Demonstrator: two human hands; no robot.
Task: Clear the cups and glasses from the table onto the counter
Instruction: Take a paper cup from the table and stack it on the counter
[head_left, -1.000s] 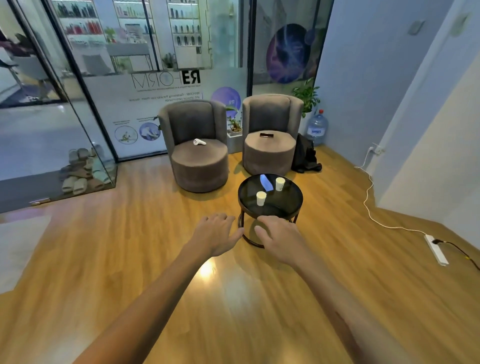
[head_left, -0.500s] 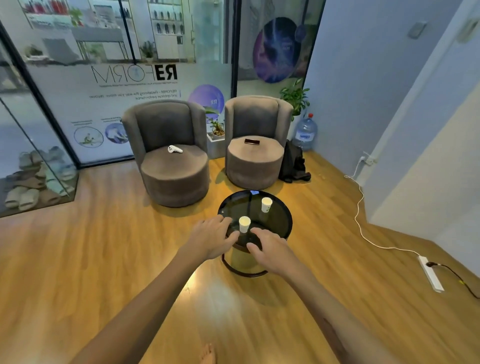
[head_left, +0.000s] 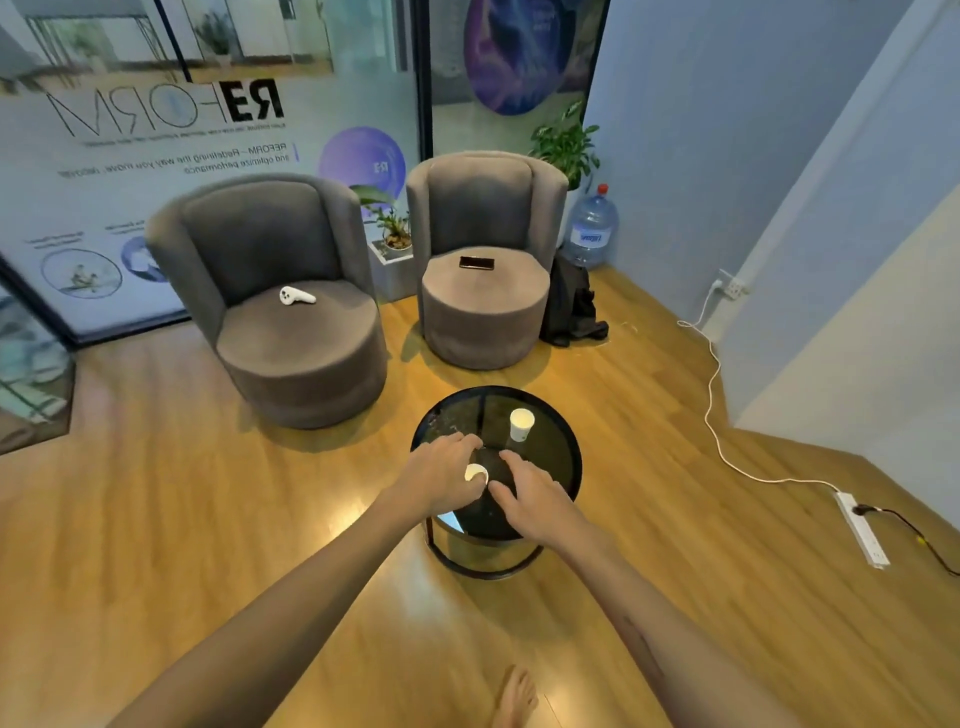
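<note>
Reaching left hand (head_left: 441, 480): near cup (head_left: 476, 473) sat between thumb and fingers, grip unclear
Right hand (head_left: 537, 496): relaxed, empty, just right of it

Two paper cups (head_left: 476, 473) (head_left: 521, 423), one table (head_left: 556, 467), two armchairs (head_left: 296, 343) (head_left: 485, 306), two hands (head_left: 441, 478) (head_left: 535, 499).

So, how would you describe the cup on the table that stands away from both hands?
Find the round black glass table in front of the two grey armchairs. Of its two white paper cups, this far cup stands free toward the armchairs; the near cup sits at the left hand.
</note>
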